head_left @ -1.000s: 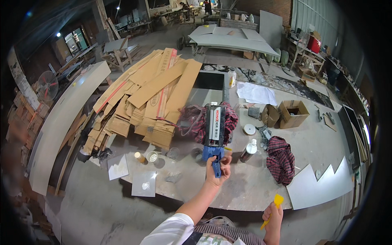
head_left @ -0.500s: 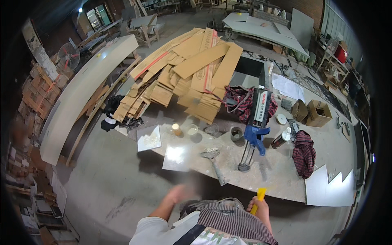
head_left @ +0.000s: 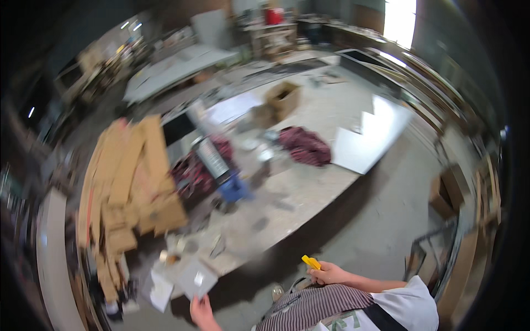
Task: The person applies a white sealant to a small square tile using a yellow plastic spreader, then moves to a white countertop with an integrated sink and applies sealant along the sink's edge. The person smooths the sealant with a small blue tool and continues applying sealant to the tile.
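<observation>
My left hand [head_left: 202, 311] has its fingers closed on the near corner of a small grey-white square panel [head_left: 194, 279] at the table's front edge. Beside that panel, to the left, lies a second white panel [head_left: 161, 291]. Held in front of my striped apron, my right hand [head_left: 324, 272] grips a short yellow hand tool [head_left: 311, 261]; its exact kind is hard to make out. Farther along the worktable [head_left: 309, 201], a caulking gun [head_left: 234, 188] with a blue handle leans against a dark red checked cloth [head_left: 190, 175]. Much of the picture is smeared by motion.
Cardboard strips [head_left: 124, 182] are heaped at the left. Beyond the gun are another checked cloth [head_left: 305, 146], a small open carton [head_left: 283, 99] and a step-cut white panel [head_left: 367, 140] overhanging the edge. A brown box [head_left: 446, 192] stands on the floor at right.
My view has swung to the right, so the table's contents sit farther left. The left hand has reached the square panel and closed on its corner. My right hand still grips the yellow tool.
</observation>
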Available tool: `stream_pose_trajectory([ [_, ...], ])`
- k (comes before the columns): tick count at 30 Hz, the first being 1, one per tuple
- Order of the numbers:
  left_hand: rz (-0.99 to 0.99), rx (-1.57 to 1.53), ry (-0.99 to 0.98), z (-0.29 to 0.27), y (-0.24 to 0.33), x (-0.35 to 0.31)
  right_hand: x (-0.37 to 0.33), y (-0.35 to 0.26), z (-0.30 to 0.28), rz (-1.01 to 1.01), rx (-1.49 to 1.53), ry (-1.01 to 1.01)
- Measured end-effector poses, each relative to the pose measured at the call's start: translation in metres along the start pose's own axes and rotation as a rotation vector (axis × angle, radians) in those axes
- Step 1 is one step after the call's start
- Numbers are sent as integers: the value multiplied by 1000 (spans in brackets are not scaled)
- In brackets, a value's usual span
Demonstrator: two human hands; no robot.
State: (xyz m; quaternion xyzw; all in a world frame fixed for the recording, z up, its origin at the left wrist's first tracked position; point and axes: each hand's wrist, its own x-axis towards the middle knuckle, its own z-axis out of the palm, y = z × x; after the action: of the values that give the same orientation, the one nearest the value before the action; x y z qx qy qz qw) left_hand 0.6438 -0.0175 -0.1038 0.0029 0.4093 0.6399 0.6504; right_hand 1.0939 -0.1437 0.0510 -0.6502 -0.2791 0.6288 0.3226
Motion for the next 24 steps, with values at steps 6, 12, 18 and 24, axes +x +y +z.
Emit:
stream_pose_trajectory([
  [6,-84,351,-368,91,-27,-73,-33,40,-62,0,351,200],
  [12,-613,354,-451,213,-187,-83,-63,89,-158,-167,484,263],
  [18,-687,504,-823,367,-378,-196,-124,161,-305,-253,710,462],
  [24,-937,648,-756,457,-548,-255,-165,221,-405,-164,863,716],
])
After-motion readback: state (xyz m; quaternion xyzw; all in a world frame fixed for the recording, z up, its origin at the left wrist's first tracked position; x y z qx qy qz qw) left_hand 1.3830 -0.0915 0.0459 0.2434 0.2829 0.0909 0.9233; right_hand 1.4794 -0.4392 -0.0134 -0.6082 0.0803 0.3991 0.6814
